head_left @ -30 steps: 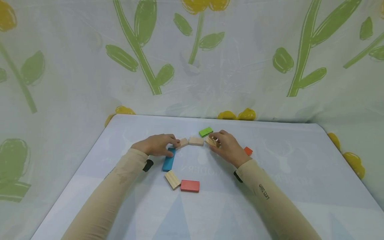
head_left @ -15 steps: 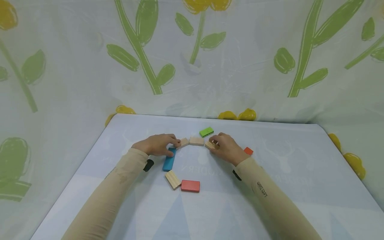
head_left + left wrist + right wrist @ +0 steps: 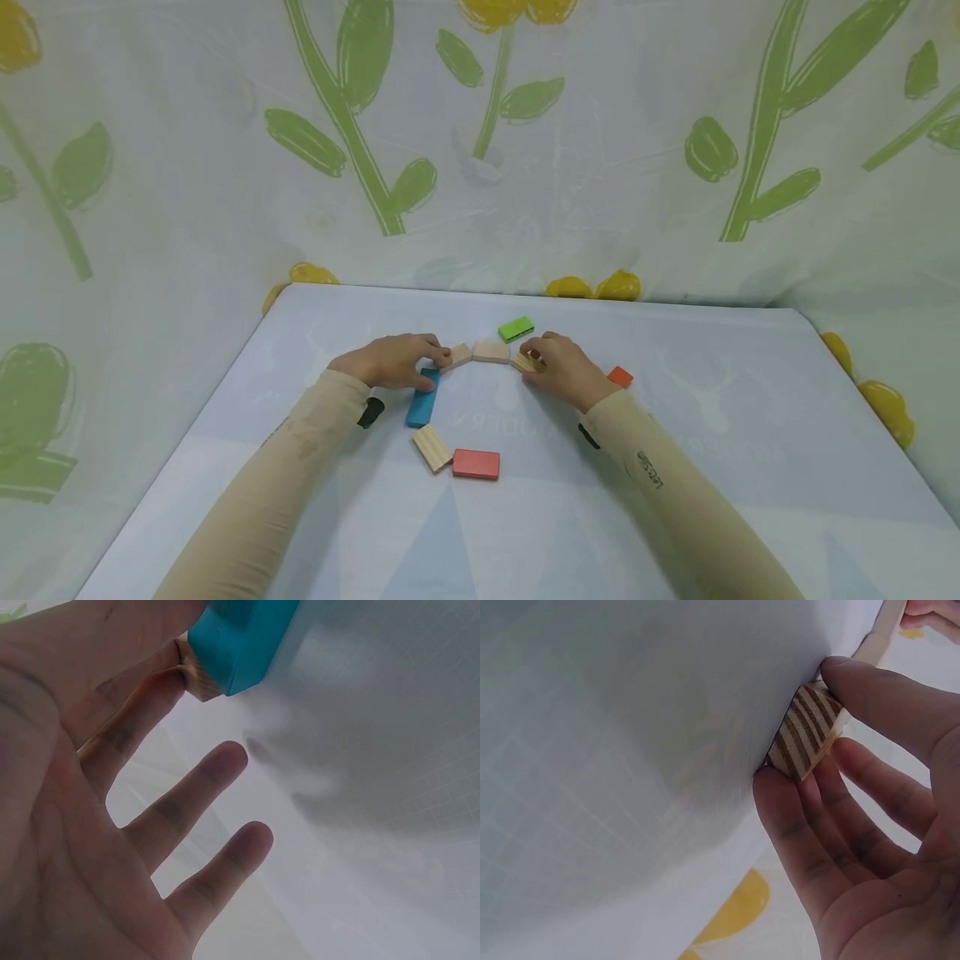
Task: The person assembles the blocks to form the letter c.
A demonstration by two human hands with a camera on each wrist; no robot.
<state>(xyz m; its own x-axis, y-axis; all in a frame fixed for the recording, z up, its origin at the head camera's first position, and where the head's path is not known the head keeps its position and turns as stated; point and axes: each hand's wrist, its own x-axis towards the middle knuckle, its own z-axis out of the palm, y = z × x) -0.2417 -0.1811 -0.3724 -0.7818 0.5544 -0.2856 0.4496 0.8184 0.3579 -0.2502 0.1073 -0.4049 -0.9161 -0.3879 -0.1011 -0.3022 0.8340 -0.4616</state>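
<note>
My left hand [image 3: 393,362] rests at the bend of a row of flat blocks. Its thumb lies on the blue block [image 3: 423,404] and its index and middle fingertips touch the end of a pale wooden block [image 3: 460,357]; the other fingers stretch out free in the left wrist view. My right hand [image 3: 566,371] pinches a striped wooden block [image 3: 806,731] between thumb and fingers, down at the tabletop. That block's far end meets another pale block [image 3: 491,352] in the middle of the arc. Part of the striped block is hidden by the hand in the head view.
Nearer on the white table [image 3: 720,467], a wooden block [image 3: 432,448] and a red block [image 3: 476,464] continue the curve. A green block [image 3: 516,329] lies behind the arc. An orange-red block [image 3: 620,377] shows beyond the right wrist. A flower-print cloth [image 3: 585,200] hangs behind.
My right hand has lowered the striped wooden block and brought it flat to the table beside the pale middle block. The left hand has stayed in place.
</note>
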